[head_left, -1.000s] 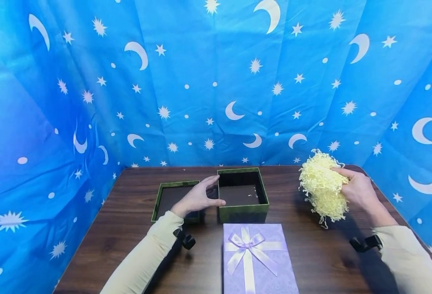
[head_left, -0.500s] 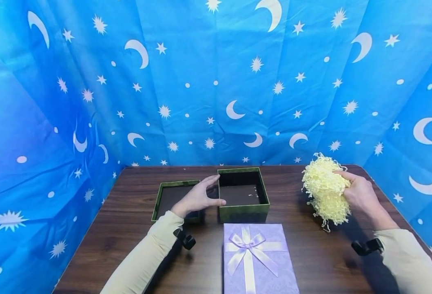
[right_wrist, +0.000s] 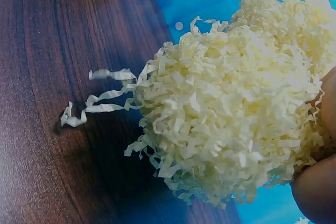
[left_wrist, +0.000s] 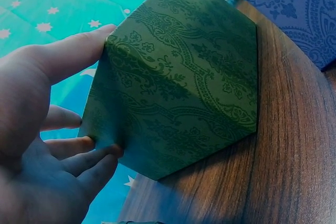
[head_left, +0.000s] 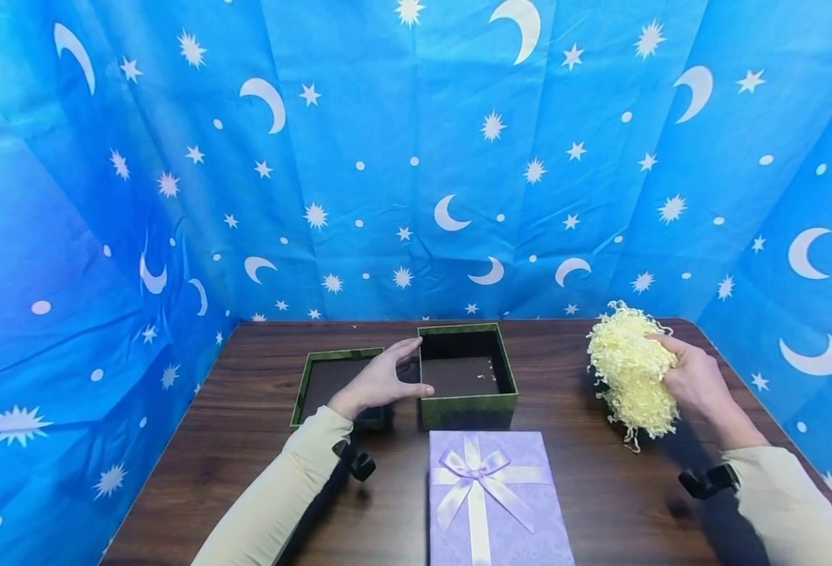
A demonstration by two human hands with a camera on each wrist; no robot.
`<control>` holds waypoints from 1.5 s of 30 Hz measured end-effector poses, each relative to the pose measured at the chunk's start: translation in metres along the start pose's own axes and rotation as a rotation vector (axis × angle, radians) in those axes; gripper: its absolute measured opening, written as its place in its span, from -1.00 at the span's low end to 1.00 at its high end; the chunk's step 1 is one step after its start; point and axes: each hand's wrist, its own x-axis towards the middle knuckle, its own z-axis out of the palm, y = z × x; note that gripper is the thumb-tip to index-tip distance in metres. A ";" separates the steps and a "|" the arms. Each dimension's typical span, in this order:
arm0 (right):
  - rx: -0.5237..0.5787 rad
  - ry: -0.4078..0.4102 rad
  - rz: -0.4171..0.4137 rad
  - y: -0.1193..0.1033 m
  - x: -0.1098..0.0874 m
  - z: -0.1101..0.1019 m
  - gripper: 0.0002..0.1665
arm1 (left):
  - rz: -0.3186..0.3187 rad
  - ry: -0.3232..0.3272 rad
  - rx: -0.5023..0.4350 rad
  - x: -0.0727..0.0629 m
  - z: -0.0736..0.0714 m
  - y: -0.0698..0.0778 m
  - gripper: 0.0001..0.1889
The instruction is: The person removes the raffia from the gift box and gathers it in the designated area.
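My left hand (head_left: pixel 376 381) holds the left side of a green patterned gift box (head_left: pixel 468 413), its thumb at the near corner and its fingers toward the far one. In the left wrist view that box (left_wrist: pixel 184 87) shows its outer walls under my thumb and fingertips. The box stands without its lid, a few pale shreds lying on its dark floor. At the right, my right hand (head_left: pixel 694 376) grips a big clump of pale yellow shredded paper (head_left: pixel 631 373) above the table. Loose strands hang from the shredded paper (right_wrist: pixel 226 108) in the right wrist view.
The green box lid (head_left: pixel 334 381) lies hollow side up, left of the box, partly behind my left hand. A lilac gift box (head_left: pixel 522 519) with a ribbon bow sits in front on the wooden table (head_left: pixel 210 440). Blue star-patterned cloth (head_left: pixel 359 118) surrounds the table.
My right hand has shifted slightly right and lower with the shredded paper. The left hand and the green box have stayed in place.
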 end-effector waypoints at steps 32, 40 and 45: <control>-0.026 -0.005 0.083 0.013 -0.004 0.017 -0.27 | 0.007 -0.010 0.013 0.002 -0.001 -0.002 0.02; -0.028 0.014 0.073 0.019 -0.004 0.025 -0.29 | 0.009 -0.010 0.006 0.002 0.000 -0.002 0.03; -0.026 0.004 0.073 0.019 -0.003 0.029 -0.26 | 0.007 -0.009 0.014 0.001 -0.001 -0.002 0.03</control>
